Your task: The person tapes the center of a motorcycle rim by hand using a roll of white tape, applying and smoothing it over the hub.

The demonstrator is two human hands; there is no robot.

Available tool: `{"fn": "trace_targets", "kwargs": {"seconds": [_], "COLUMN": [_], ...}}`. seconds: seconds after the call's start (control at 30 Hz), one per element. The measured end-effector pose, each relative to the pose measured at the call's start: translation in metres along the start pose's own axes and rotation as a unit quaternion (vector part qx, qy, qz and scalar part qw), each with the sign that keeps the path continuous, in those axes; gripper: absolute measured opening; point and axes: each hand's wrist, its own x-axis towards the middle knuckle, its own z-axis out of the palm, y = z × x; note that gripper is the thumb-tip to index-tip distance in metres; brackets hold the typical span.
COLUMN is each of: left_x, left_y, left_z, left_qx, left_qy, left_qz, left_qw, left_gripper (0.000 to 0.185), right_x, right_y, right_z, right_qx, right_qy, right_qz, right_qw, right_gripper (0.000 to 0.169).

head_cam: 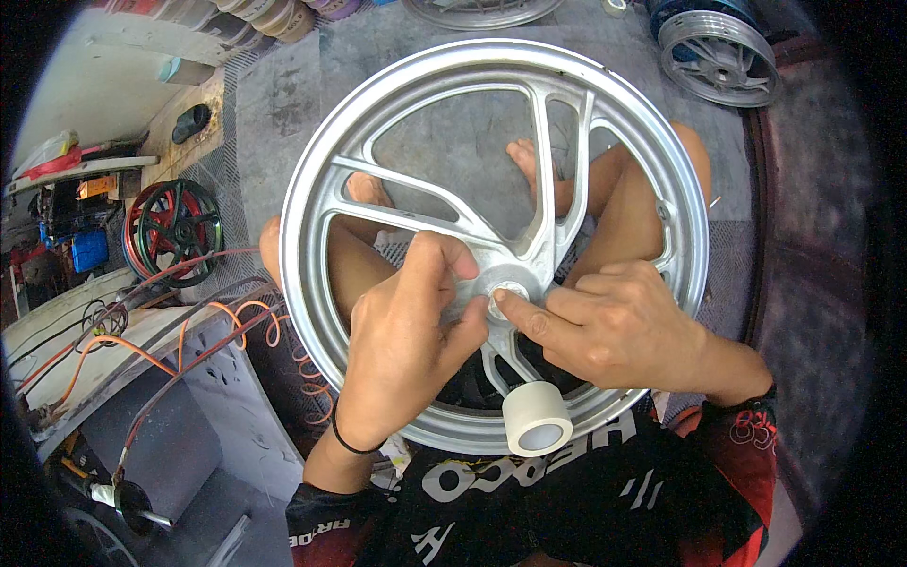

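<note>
A silver motorcycle wheel rim (306,177) with cast spokes lies across my lap. My right hand (609,326) presses its extended index fingertip on the pale round centre (521,289) of the hub; its other fingers are curled and their inner side is hidden. Just left of the hub is my left hand (404,326), thumb and index finger apart, with nothing visible between them. The thumb tip is close to the hub's centre; whether it touches cannot be made out. A roll of cream masking tape (537,414) rests at the rim's near edge, below the hub.
Another silver wheel (723,60) stands at the upper right, and part of one (482,13) shows at the top. Green and red wheels (177,230) lean at the left. An orange coiled hose (312,372) hangs beside a white bench (248,404). Labelled tubs (273,18) stand at the upper left.
</note>
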Motion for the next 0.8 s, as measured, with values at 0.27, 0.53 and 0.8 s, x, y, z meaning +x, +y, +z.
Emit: {"fn": "trace_targets", "kwargs": {"seconds": [0.27,0.53,0.8], "left_x": [0.003,0.006,0.005], "left_y": [0.001,-0.006,0.003], "left_z": [0.000,0.004,0.004], "left_qx": [0.007,0.035,0.051], "left_qy": [-0.002,0.002,0.017], "left_qz": [0.010,0.040,0.023], "left_qw": [1.000,0.999,0.998], "left_gripper": [0.038,0.042,0.036], "right_x": [0.000,-0.003,-0.005], "right_y": [0.005,0.005,0.003], "right_z": [0.000,-0.008,-0.001], "right_qx": [0.024,0.004,0.000], "right_qy": [0.033,0.020,0.018], "right_qz": [-0.005,-0.028,-0.035], "right_qw": [0.999,0.999,0.999], "right_gripper": [0.040,0.041,0.039]}}
